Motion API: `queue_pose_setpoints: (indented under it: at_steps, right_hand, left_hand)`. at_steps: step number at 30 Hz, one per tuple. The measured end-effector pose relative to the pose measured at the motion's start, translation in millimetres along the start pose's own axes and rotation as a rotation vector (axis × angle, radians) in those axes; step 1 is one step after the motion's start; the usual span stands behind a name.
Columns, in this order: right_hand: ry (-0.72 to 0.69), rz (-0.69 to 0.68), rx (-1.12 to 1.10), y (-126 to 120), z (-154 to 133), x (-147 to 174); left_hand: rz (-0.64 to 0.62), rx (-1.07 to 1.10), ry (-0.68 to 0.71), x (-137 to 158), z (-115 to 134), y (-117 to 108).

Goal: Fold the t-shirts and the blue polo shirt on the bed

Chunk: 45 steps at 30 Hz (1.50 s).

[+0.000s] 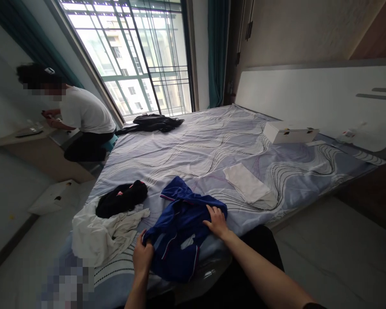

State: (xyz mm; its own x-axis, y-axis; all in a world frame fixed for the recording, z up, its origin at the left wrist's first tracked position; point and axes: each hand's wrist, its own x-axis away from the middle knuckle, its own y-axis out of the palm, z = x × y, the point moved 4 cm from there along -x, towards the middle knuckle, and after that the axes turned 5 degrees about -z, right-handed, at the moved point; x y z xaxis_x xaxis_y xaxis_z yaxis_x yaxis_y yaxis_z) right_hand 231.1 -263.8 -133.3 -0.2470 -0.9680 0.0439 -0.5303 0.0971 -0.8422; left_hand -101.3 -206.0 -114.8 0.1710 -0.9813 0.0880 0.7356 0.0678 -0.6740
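Here, blue shirt (183, 223) near unreadable red print (119, 193)

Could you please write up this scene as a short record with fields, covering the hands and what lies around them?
Surface: bed with a wavy-patterned sheet
Main item: blue garment with pale-edged trim, spread unevenly
Left hand: fingers curled at the garment's left edge
Right hand: resting on its right side, fingers spread
To the left: black cloth on a crumpled white cloth
To the right: folded pale cloth; white box farther back
Background: seated person in a white top
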Motion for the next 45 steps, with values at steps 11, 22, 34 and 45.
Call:
queue_pose_setpoints:
  at_steps: [11,22,34,45]
  right_hand:
    - [-0.664,-0.050,-0.198,0.4,-88.8,-37.3]
    - [-0.403,-0.008,-0.453,-116.8,-93.5,-42.5]
    - [-0.456,-0.067,-0.216,-43.0,-51.5,-17.4]
    - [-0.281,0.054,-0.485,-87.5,-38.9,-40.7]
  left_hand:
    - [-0.544,0.310,0.413,12.8,98.6,39.2]
    - [-0.456,0.456,0.407,-12.0,138.9,0.8]
    - [-0.404,0.582,-0.052,-22.6,66.2,42.3]
    - [-0.207,0.405,0.273,-6.3,61.2,-20.9]
